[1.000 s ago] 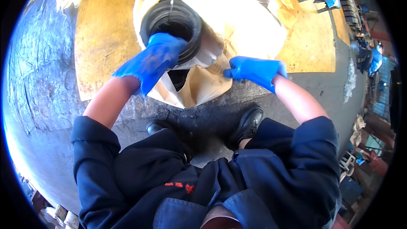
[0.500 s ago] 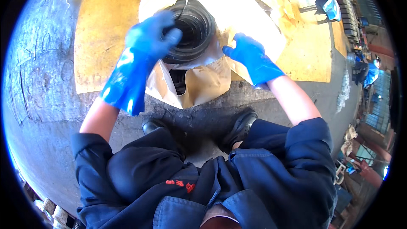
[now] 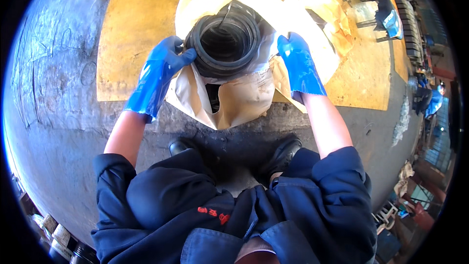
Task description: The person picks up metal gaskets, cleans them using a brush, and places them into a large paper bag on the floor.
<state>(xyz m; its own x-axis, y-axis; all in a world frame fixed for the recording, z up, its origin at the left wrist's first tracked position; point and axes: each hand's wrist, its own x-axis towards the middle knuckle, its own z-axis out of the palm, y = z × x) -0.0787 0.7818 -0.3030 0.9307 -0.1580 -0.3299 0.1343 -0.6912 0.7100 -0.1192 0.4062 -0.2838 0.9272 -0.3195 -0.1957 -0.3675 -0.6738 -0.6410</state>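
A stack of black rubber-like rings sits in an opened, crumpled paper bag, its round hollow facing up. My left hand, in a long blue rubber glove, is closed on the bag's edge at the left of the rings, with the thumb close against their outer side. On the other side, my right hand, gloved alike, pinches the bag's paper a little apart from the rings. Some of its fingertips are lost in glare and paper. Through a tear at the bag's near side a dark inside shows.
The bag lies on a yellowish sheet over a dark, worn floor. My shoes stand just short of it. Black and blue items lie at the far right. Another person is in the right background.
My left hand has drawn back from over the rings to the bag's left edge. My right hand has closed on the paper. The whole view has shifted slightly.
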